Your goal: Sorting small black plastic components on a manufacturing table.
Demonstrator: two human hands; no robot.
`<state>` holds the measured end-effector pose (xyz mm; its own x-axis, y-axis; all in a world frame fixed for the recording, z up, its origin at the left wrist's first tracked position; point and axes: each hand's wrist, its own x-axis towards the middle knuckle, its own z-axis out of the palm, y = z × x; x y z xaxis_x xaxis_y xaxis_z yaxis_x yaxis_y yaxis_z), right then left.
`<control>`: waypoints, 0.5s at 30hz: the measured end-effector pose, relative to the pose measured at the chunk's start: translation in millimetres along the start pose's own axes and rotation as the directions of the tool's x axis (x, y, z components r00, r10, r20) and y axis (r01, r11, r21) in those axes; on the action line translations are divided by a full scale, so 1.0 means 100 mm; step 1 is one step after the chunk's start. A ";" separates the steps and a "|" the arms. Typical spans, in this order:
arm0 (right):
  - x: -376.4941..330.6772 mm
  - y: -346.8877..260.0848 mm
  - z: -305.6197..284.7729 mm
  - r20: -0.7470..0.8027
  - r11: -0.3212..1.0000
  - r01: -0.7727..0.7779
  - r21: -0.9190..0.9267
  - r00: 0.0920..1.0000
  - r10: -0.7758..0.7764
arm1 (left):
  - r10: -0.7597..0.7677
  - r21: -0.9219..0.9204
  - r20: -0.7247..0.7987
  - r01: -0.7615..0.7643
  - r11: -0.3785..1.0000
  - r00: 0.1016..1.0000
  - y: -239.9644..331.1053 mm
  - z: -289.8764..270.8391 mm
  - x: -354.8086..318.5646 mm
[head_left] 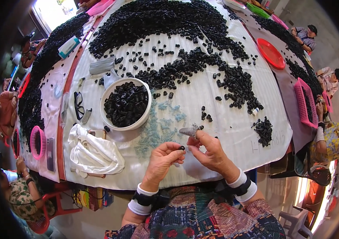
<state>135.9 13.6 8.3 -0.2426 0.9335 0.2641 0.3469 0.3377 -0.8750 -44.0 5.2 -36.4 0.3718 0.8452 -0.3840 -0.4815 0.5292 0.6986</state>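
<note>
Just in front of me over the table's near side, my left hand (163,162) pinches a small black ring-shaped plastic part (182,147) between thumb and fingertips. My right hand (214,154) is close beside it, fingers curled in toward the thumb; whatever they hold is too small to make out. A grey cover (188,130) wraps one finger of that hand and points left. Beyond the hands, tiny blue-grey bits (155,137) lie scattered on the white cloth. To their left stands a white bowl (106,122) full of black plastic parts (125,104).
A large heap of black parts (157,20) covers the far table. A small pile (263,131) lies at right. Left are eyeglasses (79,105) and a white cloth bundle (96,153). A red tray (271,53) and pink basket (305,102) stand right. Other people sit along both sides.
</note>
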 end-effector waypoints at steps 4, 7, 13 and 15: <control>-0.06 0.00 -0.02 -0.007 0.996 0.056 -0.072 0.998 -0.057 | 0.108 0.176 -0.028 -0.101 0.979 0.994 0.05 0.12 -0.04; -0.11 0.00 -0.01 -0.047 0.983 0.111 -0.143 0.992 -0.119 | 0.144 0.212 -0.020 -0.137 0.968 0.989 0.08 0.22 -0.06; -0.22 0.04 0.00 -0.144 0.977 0.062 -0.203 0.985 -0.092 | 0.152 0.274 -0.013 -0.143 0.951 0.988 0.03 0.29 -0.07; -0.23 0.05 0.00 -0.140 0.979 0.052 -0.199 0.987 -0.081 | 0.167 0.277 -0.014 -0.157 0.948 0.986 0.01 0.30 -0.07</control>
<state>143.2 -5.8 -1.8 -0.1403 0.9107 0.3884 0.5076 0.4030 -0.7615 -23.6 -2.3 -14.9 0.2747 0.9227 -0.2705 -0.2947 0.3486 0.8897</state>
